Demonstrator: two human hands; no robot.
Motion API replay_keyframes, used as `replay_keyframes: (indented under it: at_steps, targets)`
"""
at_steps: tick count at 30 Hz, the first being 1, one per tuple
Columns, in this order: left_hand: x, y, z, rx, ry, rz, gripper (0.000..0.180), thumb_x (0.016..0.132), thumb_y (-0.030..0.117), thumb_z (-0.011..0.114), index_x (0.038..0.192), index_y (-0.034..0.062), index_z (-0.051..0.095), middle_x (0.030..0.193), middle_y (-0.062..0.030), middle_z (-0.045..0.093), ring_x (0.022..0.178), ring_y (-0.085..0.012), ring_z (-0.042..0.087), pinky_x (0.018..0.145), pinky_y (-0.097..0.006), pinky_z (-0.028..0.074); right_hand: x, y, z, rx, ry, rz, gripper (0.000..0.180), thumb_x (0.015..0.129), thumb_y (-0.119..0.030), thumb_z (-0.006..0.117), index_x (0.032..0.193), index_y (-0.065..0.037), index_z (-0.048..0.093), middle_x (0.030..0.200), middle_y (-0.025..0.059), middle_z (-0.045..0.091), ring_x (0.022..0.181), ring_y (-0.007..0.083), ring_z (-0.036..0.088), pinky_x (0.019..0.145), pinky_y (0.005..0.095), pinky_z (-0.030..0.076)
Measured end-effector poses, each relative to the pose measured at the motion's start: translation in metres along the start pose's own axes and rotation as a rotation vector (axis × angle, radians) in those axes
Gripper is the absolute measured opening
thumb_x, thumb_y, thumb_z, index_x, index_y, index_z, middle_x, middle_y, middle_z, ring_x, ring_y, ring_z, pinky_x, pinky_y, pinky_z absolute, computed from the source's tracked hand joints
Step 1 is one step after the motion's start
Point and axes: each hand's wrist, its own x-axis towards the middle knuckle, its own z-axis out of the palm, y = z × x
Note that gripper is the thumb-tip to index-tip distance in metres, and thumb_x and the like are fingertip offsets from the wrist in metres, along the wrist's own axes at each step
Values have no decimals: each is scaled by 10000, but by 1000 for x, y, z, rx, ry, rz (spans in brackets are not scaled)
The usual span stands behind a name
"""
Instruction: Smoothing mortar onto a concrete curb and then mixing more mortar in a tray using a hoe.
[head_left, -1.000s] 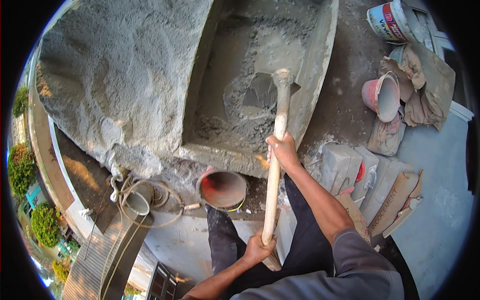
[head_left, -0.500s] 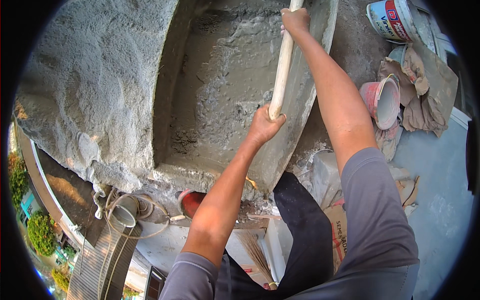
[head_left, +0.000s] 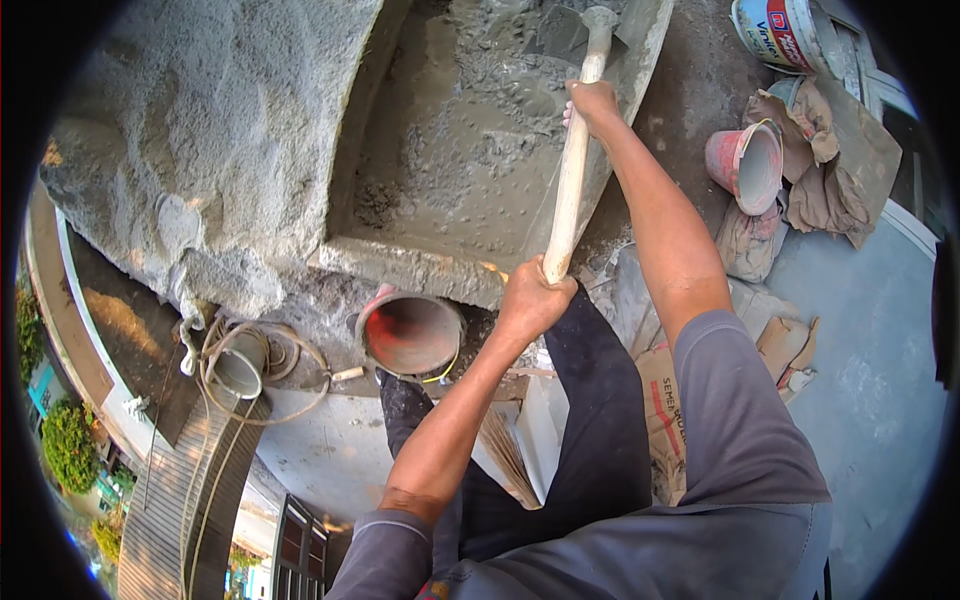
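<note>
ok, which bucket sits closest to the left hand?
The red-lined bucket just beside the left hand; the pink bucket and white bucket sit far right.

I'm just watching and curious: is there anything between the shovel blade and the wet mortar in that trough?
Nothing visible. The left hand and right hand both grip the wooden handle, and the shovel blade sits directly in the wet mortar inside the trough, with no object between them.

bare forearms, grey short sleeves bunched above the elbows, left sleeve (head_left: 385, 550) at 6 o'clock, right sleeve (head_left: 735, 400) wider at 4 o'clock, grey shirt across the bottom, dark trousers (head_left: 590, 420) speckled with pale cement dust, left hand (head_left: 530, 300), right hand (head_left: 592, 103), both bare, no gloves
</note>
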Motion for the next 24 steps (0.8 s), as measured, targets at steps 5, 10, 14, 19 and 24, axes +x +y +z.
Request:
replay_keyframes:
  at_steps: [5, 10, 14, 19, 24]
  targets:
    - [-91, -12, -26, 50, 18, -185, 339, 787, 188, 651, 991, -82, 632, 761, -171, 667, 718, -207, 645, 694, -376, 510, -76, 61, 42, 24, -101, 192, 301, 908, -162, 671, 1068, 81, 593, 752, 130, 593, 560, 233, 616, 479, 405, 562]
    - [-155, -48, -54, 116, 49, -270, 350, 788, 191, 664, 1003, -83, 633, 770, -188, 681, 734, -254, 682, 724, -381, 526, -140, 122, 79, 75, -172, 290, 287, 910, -167, 668, 1036, 73, 575, 737, 132, 581, 578, 245, 615, 486, 413, 563]
    - [-195, -68, -87, 231, 38, -271, 366, 773, 211, 656, 1024, -56, 673, 868, -296, 698, 873, -418, 710, 809, -462, 544, -185, 160, 108, 149, -234, 402, 267, 911, -166, 656, 1016, 64, 569, 728, 128, 572, 559, 258, 605, 477, 429, 558]
    - [-231, -60, -152, 125, -28, -373, 367, 769, 200, 673, 1013, -74, 653, 821, -218, 693, 772, -297, 691, 751, -398, 527, -225, 164, 140, 274, -187, 434, 180, 888, -140, 636, 912, 6, 533, 658, 116, 543, 482, 278, 577, 438, 461, 535]
    - [-299, -92, -193, 104, 35, -389, 285, 798, 157, 748, 987, -37, 658, 811, -119, 687, 752, -146, 630, 701, -344, 526, -313, 113, 178, 372, -301, 392, 205, 863, -118, 646, 941, 10, 506, 641, 97, 524, 457, 245, 565, 393, 424, 511]
